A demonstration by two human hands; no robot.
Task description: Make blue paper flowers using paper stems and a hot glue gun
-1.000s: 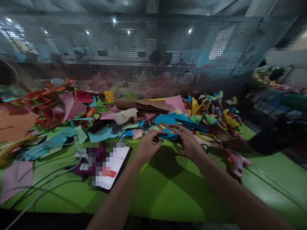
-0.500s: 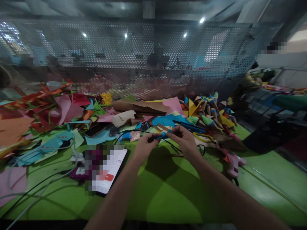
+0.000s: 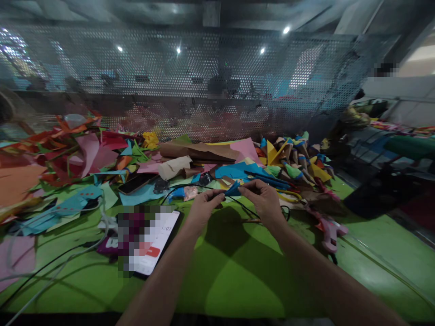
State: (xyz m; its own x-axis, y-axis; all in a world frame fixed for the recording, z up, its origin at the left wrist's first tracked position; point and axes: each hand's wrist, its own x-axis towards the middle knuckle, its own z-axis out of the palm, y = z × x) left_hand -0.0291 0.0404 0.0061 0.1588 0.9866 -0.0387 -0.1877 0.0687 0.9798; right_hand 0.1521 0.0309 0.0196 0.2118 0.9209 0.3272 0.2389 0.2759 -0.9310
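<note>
While left hand (image 3: 203, 209) and right hand (image 3: 264, 201) pinch blue paper (image 3: 233, 189) between fingers (image 3: 254, 185), green counter (image 3: 234, 276) extends to its near edge.

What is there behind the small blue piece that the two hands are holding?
Beyond the small blue piece, held between the left hand and right hand, a larger blue sheet shows. Whatever the piece and hands cover cannot be seen.

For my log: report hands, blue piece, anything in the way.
Left hand, right hand pinching blue piece. Held above green table. Black cable close by, possible snag.
</note>
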